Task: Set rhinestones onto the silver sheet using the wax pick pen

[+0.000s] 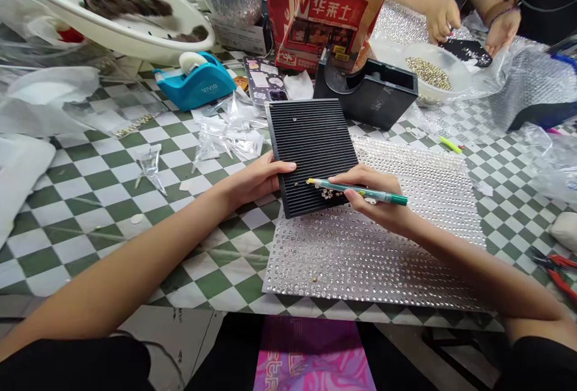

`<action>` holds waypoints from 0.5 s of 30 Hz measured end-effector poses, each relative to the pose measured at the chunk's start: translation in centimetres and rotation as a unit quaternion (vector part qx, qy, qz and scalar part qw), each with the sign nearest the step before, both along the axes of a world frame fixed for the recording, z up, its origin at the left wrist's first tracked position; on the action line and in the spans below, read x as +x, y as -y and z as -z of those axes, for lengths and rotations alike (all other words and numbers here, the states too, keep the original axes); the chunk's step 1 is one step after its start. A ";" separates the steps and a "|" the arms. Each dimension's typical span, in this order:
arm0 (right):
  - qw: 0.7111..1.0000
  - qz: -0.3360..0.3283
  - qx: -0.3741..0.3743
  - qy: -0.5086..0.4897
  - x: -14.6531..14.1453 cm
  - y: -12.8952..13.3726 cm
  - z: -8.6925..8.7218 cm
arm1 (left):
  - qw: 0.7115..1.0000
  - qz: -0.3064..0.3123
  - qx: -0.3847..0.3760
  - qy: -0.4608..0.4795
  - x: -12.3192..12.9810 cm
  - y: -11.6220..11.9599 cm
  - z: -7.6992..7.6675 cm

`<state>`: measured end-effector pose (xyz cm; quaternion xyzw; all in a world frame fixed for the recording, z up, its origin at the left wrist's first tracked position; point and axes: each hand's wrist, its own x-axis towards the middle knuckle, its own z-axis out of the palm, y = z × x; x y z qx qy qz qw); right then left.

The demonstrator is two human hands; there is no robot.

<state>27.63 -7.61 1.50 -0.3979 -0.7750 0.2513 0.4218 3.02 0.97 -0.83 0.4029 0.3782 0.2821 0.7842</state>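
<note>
My left hand (259,183) grips the left edge of a black ridged tray (311,144), thumb on top and fingers beneath. The tray is tilted above a sheet of clear rhinestones (383,258). A green pen-like tool (360,190) is pinched in my right hand (376,198), its yellow tip at the tray's lower part. Several small stones (328,193) lie on the ridges near my right fingers, and a single one sits near the tray's upper left. One gold-coloured stone (314,279) rests on the sheet's lower part.
Behind the tray are a blue tape dispenser (196,81), a black dispenser (369,90) and a red food bag (315,12). Clear plastic pieces (228,129) lie left. Another person's hands (444,18) hold a black item beside a bowl of beads (430,72). Red-handled pliers (559,267) lie right.
</note>
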 end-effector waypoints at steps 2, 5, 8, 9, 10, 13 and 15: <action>1.000 0.008 0.000 -0.011 0.2 0.1 -0.3 | 1.000 -0.001 -0.003 0.004 0.0 0.0 -0.1; 0.998 0.050 -0.002 -0.024 1.1 0.2 -1.0 | 1.000 -0.006 -0.007 0.005 0.0 0.0 -0.3; 0.990 0.132 0.014 -0.045 3.0 -0.2 -1.2 | 1.000 -0.014 -0.007 0.003 0.1 0.1 -0.6; 0.985 0.162 0.021 -0.050 3.8 -0.4 -1.0 | 1.000 -0.015 -0.007 0.001 0.1 0.2 -0.7; 0.981 0.187 0.026 -0.052 4.6 -0.7 -0.8 | 1.000 -0.016 -0.008 -0.001 0.2 0.2 -0.8; 0.974 0.219 0.023 -0.053 6.6 -1.4 0.2 | 1.000 -0.020 -0.015 -0.010 0.3 0.2 -1.0; 0.975 0.218 0.004 -0.040 7.3 -1.7 1.0 | 0.999 -0.023 -0.016 -0.019 0.2 0.2 -1.0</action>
